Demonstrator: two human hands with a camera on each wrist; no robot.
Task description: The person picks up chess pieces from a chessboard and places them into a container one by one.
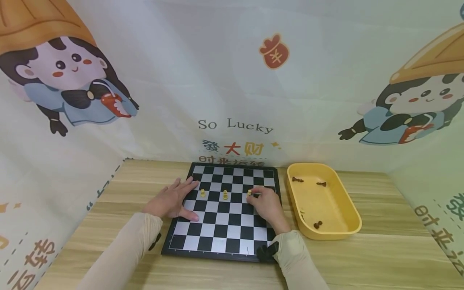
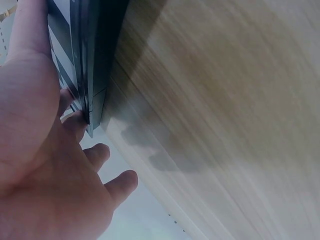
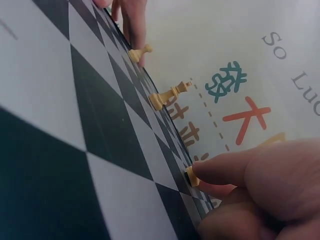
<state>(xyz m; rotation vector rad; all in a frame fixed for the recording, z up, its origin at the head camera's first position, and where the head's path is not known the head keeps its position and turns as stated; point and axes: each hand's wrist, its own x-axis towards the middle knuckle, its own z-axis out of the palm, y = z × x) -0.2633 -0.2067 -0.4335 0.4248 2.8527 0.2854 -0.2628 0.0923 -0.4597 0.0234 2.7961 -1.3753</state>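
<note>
With my right grip [image 1: 269, 206] I am pinching a small pale chess piece [image 1: 249, 193] near the right edge of the chessboard [image 1: 219, 245]; I cannot tell if its base is touching. I am judging it light, stiff and slightly slippery, so the upper part is seeming best for holding. My left grip [image 1: 169, 201] is lying over the board's left edge, fingers spread apart. Two other pale pieces [image 1: 225, 195], rounded and plastic-looking, are standing between. Beside the board's right edge, a smooth yellow tray [image 1: 331, 234] is carrying dark pieces [image 1: 317, 224].
</note>
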